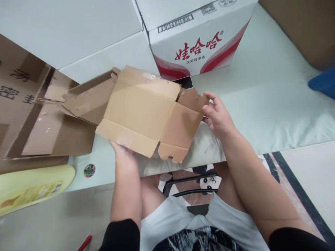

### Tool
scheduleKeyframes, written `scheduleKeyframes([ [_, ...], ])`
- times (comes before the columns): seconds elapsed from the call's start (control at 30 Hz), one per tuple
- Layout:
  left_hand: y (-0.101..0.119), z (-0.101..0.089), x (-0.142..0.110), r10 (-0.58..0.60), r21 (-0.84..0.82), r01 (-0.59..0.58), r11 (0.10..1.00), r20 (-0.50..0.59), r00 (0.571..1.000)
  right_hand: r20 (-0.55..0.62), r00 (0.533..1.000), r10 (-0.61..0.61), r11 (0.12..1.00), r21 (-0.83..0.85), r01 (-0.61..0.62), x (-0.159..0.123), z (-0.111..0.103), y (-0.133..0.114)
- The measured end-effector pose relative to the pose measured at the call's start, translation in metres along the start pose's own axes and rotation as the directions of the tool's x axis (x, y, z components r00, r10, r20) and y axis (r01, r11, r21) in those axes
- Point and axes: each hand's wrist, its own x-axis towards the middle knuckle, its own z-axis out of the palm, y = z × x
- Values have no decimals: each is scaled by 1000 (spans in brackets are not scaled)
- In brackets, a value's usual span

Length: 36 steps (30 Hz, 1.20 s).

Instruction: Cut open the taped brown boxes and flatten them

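An unfolded tan cardboard box (140, 109) is held up in front of me, tilted, with its side panels and slotted flaps spread out. My left hand (122, 150) grips it from beneath at the lower left edge; most of its fingers are hidden under the board. At the right end, my right hand (216, 113) pinches a small side flap between thumb and fingers. Directly behind the left side of the board lies another opened cardboard piece (90, 101). A dark flat object with a light rim (186, 82) peeks out behind the board's top right.
A white carton with red print (193, 52) and a large white box (78, 31) stand at the back. Left are a big open brown carton (75, 136), a yellow bottle (36, 188) and a round patterned disc (89, 170). A blue object (323, 83) sits right.
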Motion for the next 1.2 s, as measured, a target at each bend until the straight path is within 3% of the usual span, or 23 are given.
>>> scheduleKeyframes([
  [0.1, -10, -2, 8, 132, -58, -138, 989, -95, 987, -35, 999, 7, 999, 44, -5, 7, 4, 14],
  [0.3, -8, 7, 0, 223, -57, -226, 972, -56, 973, -250, 967, -55, 993, 85, 79, 15, 1, 25],
  [0.47, 2, 8, -6, 201, -68, -198, 978, 42, 979, -319, 939, -132, 991, -9, 136, 14, -1, 23],
  [0.57, -6, 2, 2, 164, -44, -167, 985, -58, 985, -339, 913, -226, 974, -73, 214, 13, -1, 20],
  [0.67, -15, -5, 11, 177, -74, -189, 979, -147, 973, -281, 936, -212, 977, -60, 203, 11, -3, 15],
  [0.8, -16, -8, 15, 180, -129, -194, 973, -113, 977, -4, 999, -50, 999, -4, 50, 3, -2, 10],
  [0.87, -14, -7, 15, 178, -133, -191, 973, -99, 979, 133, 990, 44, 999, -35, -40, -4, -1, 9],
  [0.93, -13, -3, 14, 164, -134, -174, 976, -85, 983, 169, 978, 121, 992, -66, -111, -10, -1, 8],
  [1.07, -13, 6, 12, 51, -219, -59, 974, -45, 998, -24, 996, 81, 996, -30, -82, -22, -5, -2],
  [1.13, -10, 11, 10, -54, -274, 46, 961, -24, 998, -136, 990, -23, 1000, -11, 22, -27, -7, -12],
  [1.2, -6, 15, 7, -142, -298, 136, 945, 0, 990, -254, 950, -184, 982, -2, 190, -32, -8, -24],
])
